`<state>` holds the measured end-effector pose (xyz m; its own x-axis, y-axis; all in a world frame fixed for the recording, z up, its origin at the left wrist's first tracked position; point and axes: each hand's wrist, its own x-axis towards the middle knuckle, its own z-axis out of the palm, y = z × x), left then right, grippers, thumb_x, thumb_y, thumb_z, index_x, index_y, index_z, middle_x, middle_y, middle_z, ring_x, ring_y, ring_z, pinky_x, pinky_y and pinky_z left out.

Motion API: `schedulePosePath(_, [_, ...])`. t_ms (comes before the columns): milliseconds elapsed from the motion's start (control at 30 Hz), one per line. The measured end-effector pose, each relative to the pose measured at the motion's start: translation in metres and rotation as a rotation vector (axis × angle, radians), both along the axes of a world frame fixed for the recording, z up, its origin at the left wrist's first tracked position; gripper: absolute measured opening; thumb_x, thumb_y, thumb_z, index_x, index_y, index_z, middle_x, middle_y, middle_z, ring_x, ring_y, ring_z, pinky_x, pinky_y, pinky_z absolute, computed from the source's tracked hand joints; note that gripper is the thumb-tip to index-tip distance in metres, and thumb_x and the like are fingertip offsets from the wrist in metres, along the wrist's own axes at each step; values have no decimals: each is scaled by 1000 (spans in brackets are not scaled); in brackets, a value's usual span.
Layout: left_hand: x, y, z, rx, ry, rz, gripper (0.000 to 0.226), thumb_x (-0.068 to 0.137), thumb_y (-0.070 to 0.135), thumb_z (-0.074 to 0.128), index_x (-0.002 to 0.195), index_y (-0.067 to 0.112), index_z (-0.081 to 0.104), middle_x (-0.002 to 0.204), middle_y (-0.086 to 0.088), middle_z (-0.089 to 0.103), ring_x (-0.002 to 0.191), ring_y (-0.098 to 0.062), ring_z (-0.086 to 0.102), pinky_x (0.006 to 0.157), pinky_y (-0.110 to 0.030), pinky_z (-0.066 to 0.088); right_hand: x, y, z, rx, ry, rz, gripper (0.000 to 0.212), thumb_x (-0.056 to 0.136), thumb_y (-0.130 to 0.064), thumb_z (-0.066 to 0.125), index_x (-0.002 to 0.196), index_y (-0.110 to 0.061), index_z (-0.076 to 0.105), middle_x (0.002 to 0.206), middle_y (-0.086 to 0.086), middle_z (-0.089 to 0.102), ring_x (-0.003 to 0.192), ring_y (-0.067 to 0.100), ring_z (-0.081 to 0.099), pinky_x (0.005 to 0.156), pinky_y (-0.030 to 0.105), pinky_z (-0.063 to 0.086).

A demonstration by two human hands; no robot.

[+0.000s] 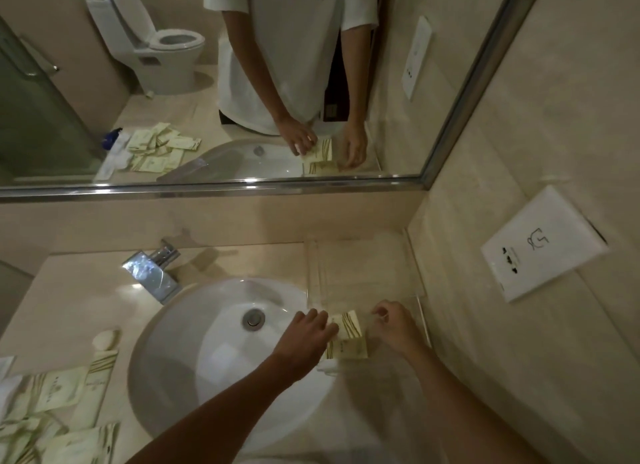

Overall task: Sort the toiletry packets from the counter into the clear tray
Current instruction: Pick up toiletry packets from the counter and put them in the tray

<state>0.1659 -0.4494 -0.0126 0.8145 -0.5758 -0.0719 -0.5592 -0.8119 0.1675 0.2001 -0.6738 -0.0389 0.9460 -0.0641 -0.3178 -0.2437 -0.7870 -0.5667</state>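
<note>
1. While your left hand [306, 328] reaches across the sink [207, 342] rim, its curled fingers pinch the cream packet [348, 327] at its left edge; the forearm runs up from the lower left.
2. Your right hand [393, 321] sits just right of that packet, knuckles up, fingers bent; whether it grips anything, you cannot tell.
3. Both hands meet over the near end of the clear tray [363, 269]; a second packet [349, 349] lies flat there, just below the first.
4. More packets [59, 415] lie heaped on the counter [79, 290], left of the sink.
</note>
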Motion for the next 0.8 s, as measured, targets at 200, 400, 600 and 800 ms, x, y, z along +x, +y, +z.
schedulePosePath(200, [2, -11, -16, 146, -5, -118, 63, 44, 2, 79, 97, 21, 51, 91, -2, 58, 80, -19, 55, 68, -33, 50, -3, -16, -3, -10, -24, -69, 12, 80, -12, 59, 80, -23, 64, 89, 4, 67, 81, 22, 63, 72, 32, 51])
schedulePosePath(400, [6, -22, -18, 164, 78, -110, 48, 65, -2, 70, 106, 15, 54, 113, -15, 56, 97, -30, 57, 83, -41, 51, -3, -25, -8, -4, -26, -75, 11, 79, -8, 59, 77, -18, 66, 83, 4, 68, 76, 23, 63, 70, 35, 52])
schedulePosePath(600, [10, -21, -36, 275, 156, -111, 44, 77, 44, 69, 112, 20, 56, 125, -18, 54, 109, -32, 57, 94, -46, 48, 0, -21, -8, 12, 7, -49, 13, 81, -6, 59, 80, -15, 67, 80, 3, 65, 75, 19, 61, 68, 27, 46])
schedulePosePath(800, [13, -21, -43, 243, 143, -130, 44, 73, 37, 75, 108, 18, 57, 116, -12, 59, 95, -26, 64, 85, -41, 53, 0, -21, -5, 1, 37, -18, 20, 81, -7, 59, 73, -26, 59, 73, 0, 61, 70, 19, 59, 63, 26, 43])
